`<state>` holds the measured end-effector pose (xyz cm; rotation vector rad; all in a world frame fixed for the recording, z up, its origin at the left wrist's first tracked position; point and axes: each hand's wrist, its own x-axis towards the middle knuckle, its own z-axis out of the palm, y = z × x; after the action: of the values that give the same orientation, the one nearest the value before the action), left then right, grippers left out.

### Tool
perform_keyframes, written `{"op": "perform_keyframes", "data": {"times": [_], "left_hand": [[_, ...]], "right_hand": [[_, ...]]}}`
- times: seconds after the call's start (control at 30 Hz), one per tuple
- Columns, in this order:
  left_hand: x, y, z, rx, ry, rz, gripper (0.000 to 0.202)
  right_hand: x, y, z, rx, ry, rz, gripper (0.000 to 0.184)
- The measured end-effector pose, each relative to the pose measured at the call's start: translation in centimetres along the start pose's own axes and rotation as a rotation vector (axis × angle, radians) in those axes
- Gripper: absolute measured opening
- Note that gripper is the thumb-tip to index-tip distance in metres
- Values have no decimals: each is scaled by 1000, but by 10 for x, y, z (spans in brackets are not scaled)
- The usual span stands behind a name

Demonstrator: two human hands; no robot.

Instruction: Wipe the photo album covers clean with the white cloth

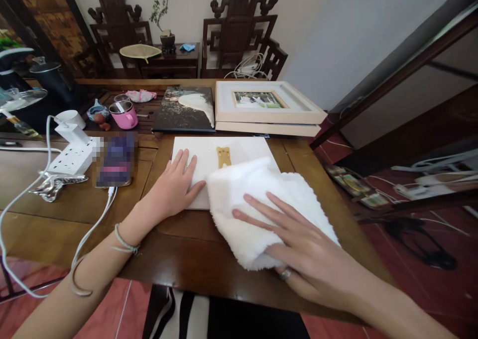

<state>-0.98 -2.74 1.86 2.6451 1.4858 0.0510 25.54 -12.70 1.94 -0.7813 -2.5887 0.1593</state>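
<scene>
A white panel (197,147) lies flat on the wooden table, with a small tan bear-shaped piece (224,157) on its face. My left hand (177,182) rests on the panel's left side, fingers stretched out and holding nothing. Under my right hand (295,244) is a fluffy white cloth (231,224), which covers the panel's lower right part and spreads past its edge. Some fingers of that hand lie spread over the cloth, while the thumb side tucks in at its near edge. The lower end of the bear shape meets the cloth.
Framed pictures (269,115) are stacked at the back right beside a dark photo panel (182,110). Left of them stands a pink mug (125,116). A blurred phone (115,160) with a cable and a white power strip (76,155) lie at left. The table's right edge is close.
</scene>
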Motion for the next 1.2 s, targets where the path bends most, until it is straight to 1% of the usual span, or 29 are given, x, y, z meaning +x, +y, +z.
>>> {"op": "perform_keyframes", "data": {"times": [0.07,0.13,0.27,0.37,0.43,0.5,0.6,0.7,0.77,0.83,0.9,1.0,1.13,1.2], "left_hand": [[1,0,-1,5,-18,-7,69],[1,0,-2,7,-29,-15,69],[1,-1,-3,-12,-32,-21,67],[0,0,-3,-21,-33,-28,67],[1,0,-2,-24,-29,-26,67],[1,0,-2,-29,-21,-19,67],[1,-2,-2,-40,-31,-7,65],[1,-4,-1,-59,-42,18,63],[1,-6,-1,-79,-32,37,65],[1,-7,-1,-91,-21,43,66],[1,-6,-1,-82,-21,36,64],[0,-3,-3,-48,-40,6,64],[-2,-1,-5,-23,-40,-34,67],[-3,-2,-4,-15,-34,-28,67]], "right_hand": [[6,15,-1,8,-14,-20,28],[16,33,1,-9,0,9,25],[43,64,9,-104,38,178,29],[62,73,19,-140,65,304,34],[71,68,25,-147,102,375,38],[72,54,30,-141,124,390,40],[63,26,32,-97,109,278,40],[47,1,29,-31,95,159,36],[39,-6,24,-4,75,104,35],[34,-6,17,4,29,71,37],[34,2,12,-13,-15,63,40],[43,27,8,-72,-34,97,41],[64,70,13,-160,6,251,34],[73,83,18,-193,31,335,35]]}}
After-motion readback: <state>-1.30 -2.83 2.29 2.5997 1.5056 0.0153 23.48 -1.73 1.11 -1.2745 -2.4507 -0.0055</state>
